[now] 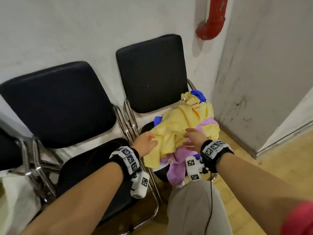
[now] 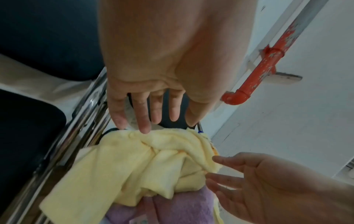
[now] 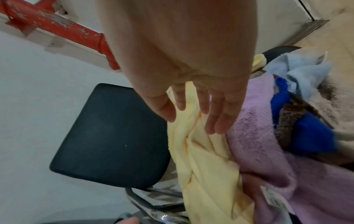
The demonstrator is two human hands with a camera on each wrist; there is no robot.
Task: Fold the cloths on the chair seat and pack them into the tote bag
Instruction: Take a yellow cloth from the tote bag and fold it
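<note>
Yellow cloth (image 1: 183, 122) between open grips

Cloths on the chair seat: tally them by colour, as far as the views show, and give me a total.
Yellow cloth: 1
Purple cloth: 1
Blue cloth: at least 1; two patches show in the head view, perhaps one cloth
Light blue cloth: 1
Brown cloth: 1
Total: at least 5; more may lie hidden underneath.

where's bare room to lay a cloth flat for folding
The left chair's seat is bare, bordered by its backrest and the chrome frame between the chairs. The right chair is crowded: yellow cloth, purple cloth and blue cloth cover its seat.
</note>
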